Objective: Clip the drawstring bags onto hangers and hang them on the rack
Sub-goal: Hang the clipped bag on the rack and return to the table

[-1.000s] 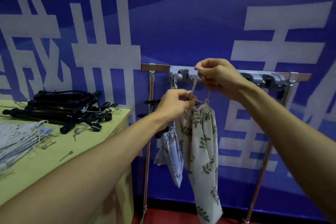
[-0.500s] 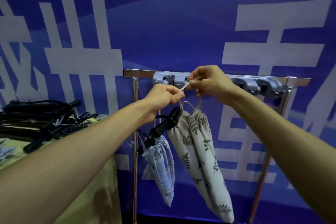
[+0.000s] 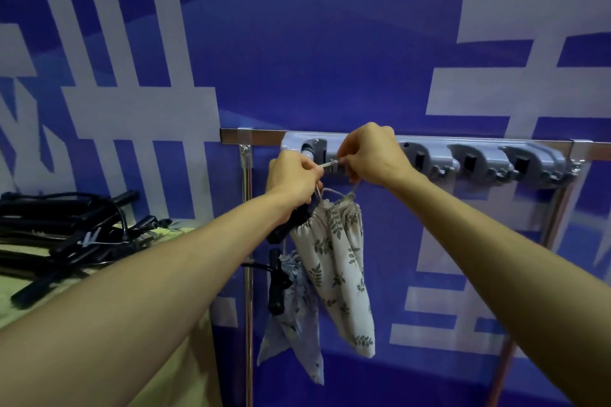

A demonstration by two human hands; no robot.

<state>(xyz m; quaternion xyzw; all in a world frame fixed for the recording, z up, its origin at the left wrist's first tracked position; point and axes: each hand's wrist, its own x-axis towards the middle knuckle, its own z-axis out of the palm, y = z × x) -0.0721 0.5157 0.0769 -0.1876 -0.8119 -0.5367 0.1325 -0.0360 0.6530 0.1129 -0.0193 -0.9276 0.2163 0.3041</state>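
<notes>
My left hand point(image 3: 292, 175) and my right hand point(image 3: 370, 155) meet just in front of the grey hook strip point(image 3: 479, 158) on the rack bar point(image 3: 264, 136). Both pinch a thin silver metal hook point(image 3: 330, 162) between their fingertips. A black hanger point(image 3: 286, 230) hangs from under my left palm. A cream leaf-print drawstring bag point(image 3: 337, 258) dangles below the hands, its cord loops reaching up to both. A pale blue drawstring bag point(image 3: 297, 317) hangs lower on the left, held by a black clip point(image 3: 276, 284).
A pile of black hangers point(image 3: 59, 228) lies on the yellow-green table point(image 3: 185, 357) at the left. The rack's chrome left post point(image 3: 248, 274) stands beside the table edge, its right post point(image 3: 506, 357) further right. A blue banner wall is behind.
Both hands have risen together to the grey hook strip, carrying the hanger and bags. The fingertips have closed in on the silver hook. The bags now hang lower under the hands.
</notes>
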